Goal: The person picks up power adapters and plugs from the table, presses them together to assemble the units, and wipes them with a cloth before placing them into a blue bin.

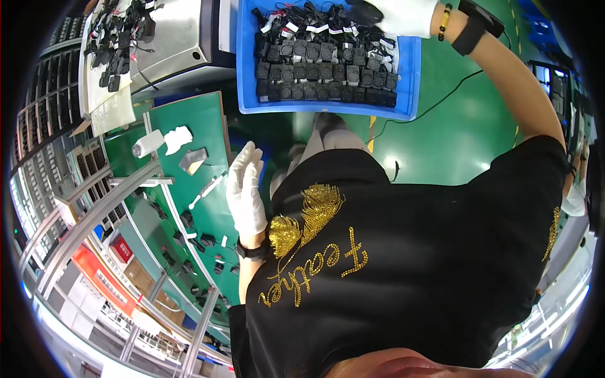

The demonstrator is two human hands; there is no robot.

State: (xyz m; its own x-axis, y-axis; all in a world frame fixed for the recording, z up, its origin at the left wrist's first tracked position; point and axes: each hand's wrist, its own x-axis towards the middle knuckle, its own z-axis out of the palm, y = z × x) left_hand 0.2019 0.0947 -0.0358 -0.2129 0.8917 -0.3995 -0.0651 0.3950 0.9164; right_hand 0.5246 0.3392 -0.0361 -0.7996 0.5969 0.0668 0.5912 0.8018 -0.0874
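My right hand [406, 17], in a white glove, reaches over the far right of a blue bin [408, 82]. Its fingers close on a black power adapter [367, 11], blurred and partly at the picture's upper edge. Rows of black power adapters [328, 72] stand in the bin, with their bundled cords and white tags behind them. My left hand [247, 192], also white-gloved, is beside the green workbench [198, 120] at the left, its fingers stretched out and nothing in them. The bench edge lies just left of it.
On the bench lie a white bottle [148, 145], a crumpled white cloth [178, 139] and a white pen-like tool [206, 191]. Metal rails [120, 195] cross at the left. A steel-topped machine [167, 41] stands left of the bin. A thin black cable [435, 104] hangs at the right.
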